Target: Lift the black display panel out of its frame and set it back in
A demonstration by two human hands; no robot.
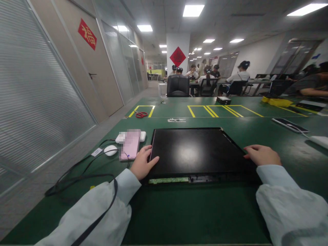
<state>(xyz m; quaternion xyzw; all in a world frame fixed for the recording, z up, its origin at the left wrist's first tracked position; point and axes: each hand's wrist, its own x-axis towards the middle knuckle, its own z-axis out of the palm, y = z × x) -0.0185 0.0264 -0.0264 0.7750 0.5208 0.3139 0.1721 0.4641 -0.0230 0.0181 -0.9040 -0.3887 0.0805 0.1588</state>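
Note:
A flat black screen panel (194, 150) lies on the green table (189, 212) in front of me, with a thin green circuit strip (169, 180) along its near edge. My left hand (142, 164) rests at the panel's left edge, thumb laid on the top face and fingers curled at the side. My right hand (261, 155) lies on the panel's right edge, fingers bent over the rim and pressed down on it. Both sleeves are pale blue.
Left of the panel lie a pink phone (130, 145), a white mouse (110, 150) and black cables (77, 174). Red scissors (140, 114), a black box (223, 100), a second phone (289, 124) and yellow items (276, 101) sit farther back. Several people sit at distant tables.

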